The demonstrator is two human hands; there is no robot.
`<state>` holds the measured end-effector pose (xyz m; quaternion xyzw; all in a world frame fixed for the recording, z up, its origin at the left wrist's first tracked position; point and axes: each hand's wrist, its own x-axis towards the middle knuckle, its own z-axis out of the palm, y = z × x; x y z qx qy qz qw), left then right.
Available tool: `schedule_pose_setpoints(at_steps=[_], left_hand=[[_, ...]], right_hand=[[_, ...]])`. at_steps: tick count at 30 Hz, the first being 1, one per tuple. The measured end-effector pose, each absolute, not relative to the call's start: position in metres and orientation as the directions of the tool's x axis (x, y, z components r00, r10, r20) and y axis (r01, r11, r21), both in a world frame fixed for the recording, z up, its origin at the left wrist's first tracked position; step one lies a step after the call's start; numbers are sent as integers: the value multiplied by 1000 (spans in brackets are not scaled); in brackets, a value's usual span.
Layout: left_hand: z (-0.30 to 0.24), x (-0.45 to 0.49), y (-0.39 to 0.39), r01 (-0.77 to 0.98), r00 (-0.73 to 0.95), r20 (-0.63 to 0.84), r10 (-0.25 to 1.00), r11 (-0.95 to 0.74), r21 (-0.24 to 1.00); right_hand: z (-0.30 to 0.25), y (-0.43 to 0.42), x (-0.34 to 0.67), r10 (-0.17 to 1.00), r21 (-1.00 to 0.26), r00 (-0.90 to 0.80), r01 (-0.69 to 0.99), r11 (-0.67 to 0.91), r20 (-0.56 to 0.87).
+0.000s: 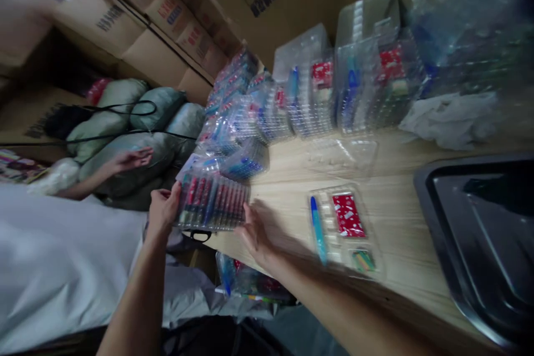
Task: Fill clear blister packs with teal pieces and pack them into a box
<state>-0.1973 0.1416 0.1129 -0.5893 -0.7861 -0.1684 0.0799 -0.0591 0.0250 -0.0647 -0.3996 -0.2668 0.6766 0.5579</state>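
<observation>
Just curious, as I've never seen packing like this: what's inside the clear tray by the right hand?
The clear tray, beside the right hand, holds a blue pen, a red card and a small green bundle. Whatever lies under the card is hidden.

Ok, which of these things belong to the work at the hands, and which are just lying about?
Belonging to the work:
left hand, gripping the clear blister pack of pens
right hand, at its edge
open blister tray
stacked blister packs

Lying about:
black tray
crumpled white plastic
grey-green sacks
cardboard cartons
</observation>
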Motion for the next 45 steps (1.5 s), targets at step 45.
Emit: schedule_pose_setpoints(at_steps=[45], left_hand=[[-46,-55,-7,992,93,196,976,-74,-103]], right_hand=[[-56,-206,179,982,-970,16,160,181,186]])
